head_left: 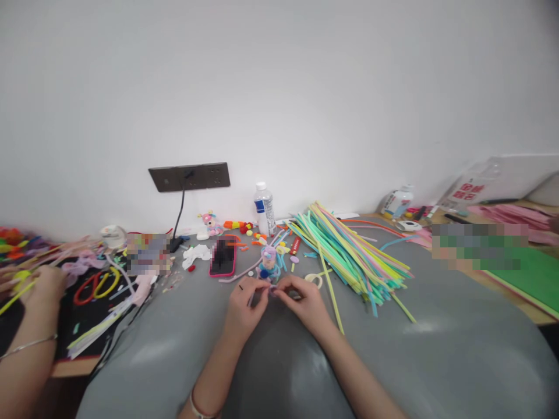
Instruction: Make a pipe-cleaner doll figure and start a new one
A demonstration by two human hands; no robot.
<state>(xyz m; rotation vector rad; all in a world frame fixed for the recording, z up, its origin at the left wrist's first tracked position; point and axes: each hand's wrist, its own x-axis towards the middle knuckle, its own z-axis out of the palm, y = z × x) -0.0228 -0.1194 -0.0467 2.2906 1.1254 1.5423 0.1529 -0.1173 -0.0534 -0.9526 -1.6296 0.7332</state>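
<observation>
Head view: I'm seeing the left hand [245, 304] and right hand [302, 298] pinching a small purple piece [272, 288] from both sides, presumably steadying it. A pastel figure [269, 263] is resting just beyond the fingertips; the pipe-cleaner bundle [349, 250] is lying rightward, likely for reach.

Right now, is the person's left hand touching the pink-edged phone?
Apart. The head view shows a narrow strip of grey tabletop, with a lilac stem, between the left hand and the phone.
</observation>
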